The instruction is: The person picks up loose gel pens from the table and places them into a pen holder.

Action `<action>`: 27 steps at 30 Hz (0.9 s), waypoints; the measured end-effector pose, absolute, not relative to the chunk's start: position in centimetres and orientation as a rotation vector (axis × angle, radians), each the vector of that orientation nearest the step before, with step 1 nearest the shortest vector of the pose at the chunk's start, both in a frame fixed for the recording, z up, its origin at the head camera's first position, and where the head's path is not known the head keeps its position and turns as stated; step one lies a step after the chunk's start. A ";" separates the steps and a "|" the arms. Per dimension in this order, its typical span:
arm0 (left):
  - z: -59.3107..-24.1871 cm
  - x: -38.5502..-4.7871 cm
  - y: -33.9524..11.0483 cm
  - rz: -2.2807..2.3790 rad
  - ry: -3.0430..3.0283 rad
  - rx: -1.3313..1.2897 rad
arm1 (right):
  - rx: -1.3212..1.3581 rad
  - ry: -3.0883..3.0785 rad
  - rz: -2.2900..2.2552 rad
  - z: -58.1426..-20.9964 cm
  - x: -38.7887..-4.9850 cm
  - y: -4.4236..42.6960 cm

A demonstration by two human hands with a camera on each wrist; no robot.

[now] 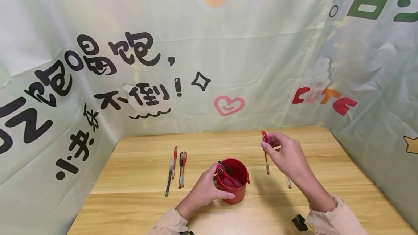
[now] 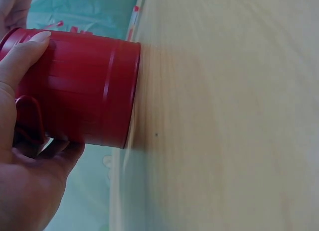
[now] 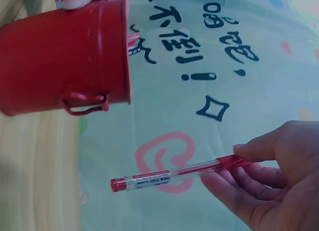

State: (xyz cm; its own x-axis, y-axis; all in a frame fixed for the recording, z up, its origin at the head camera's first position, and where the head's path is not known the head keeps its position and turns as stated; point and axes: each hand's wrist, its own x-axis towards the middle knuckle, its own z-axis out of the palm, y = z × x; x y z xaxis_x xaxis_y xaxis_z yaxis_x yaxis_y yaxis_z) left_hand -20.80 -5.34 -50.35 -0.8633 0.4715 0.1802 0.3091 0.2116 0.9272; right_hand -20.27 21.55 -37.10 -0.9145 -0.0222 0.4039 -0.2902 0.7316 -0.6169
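Note:
A small red metal bucket (image 1: 240, 193) stands upright on the table, with my left hand (image 1: 205, 188) gripping its side. The thumb lies along the front of the bucket in the left wrist view. Inside it lean a red-capped pen (image 1: 225, 172) and a black one, near the left rim. To the right of the bucket my right hand (image 1: 289, 153) pinches a red gel pen (image 3: 169, 177) by its capped end. That pen hangs nearly upright in the head view, its clear barrel pointing down. Its lower end is apart from the bucket.
Several pens lie left of the bucket: a green-tipped pen (image 1: 168, 178), a red pen (image 1: 175, 160), and black and red ones beside them. Another pen (image 1: 289, 182) lies partly hidden beneath my right wrist. A printed cloth (image 1: 209, 64) hangs behind the wooden table (image 1: 137, 202).

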 end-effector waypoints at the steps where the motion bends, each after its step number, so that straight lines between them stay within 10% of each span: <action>1: -50.3 -20.8 -5.3 1.730 2.333 0.757 | 0.254 -2.536 1.006 -37.0 -20.2 21.3; 27: -50.3 -20.7 -5.3 1.714 2.345 0.741 | 0.568 -2.221 1.178 -36.3 -18.6 16.8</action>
State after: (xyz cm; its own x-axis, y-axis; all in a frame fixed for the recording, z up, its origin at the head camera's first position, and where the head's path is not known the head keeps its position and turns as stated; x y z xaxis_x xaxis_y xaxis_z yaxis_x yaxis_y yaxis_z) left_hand -20.72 -5.27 -50.31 -0.8682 0.4665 0.1690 0.3026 0.2280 0.9254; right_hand -18.62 16.83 -36.30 -0.7555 -0.1062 0.6465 -0.5947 0.5252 -0.6087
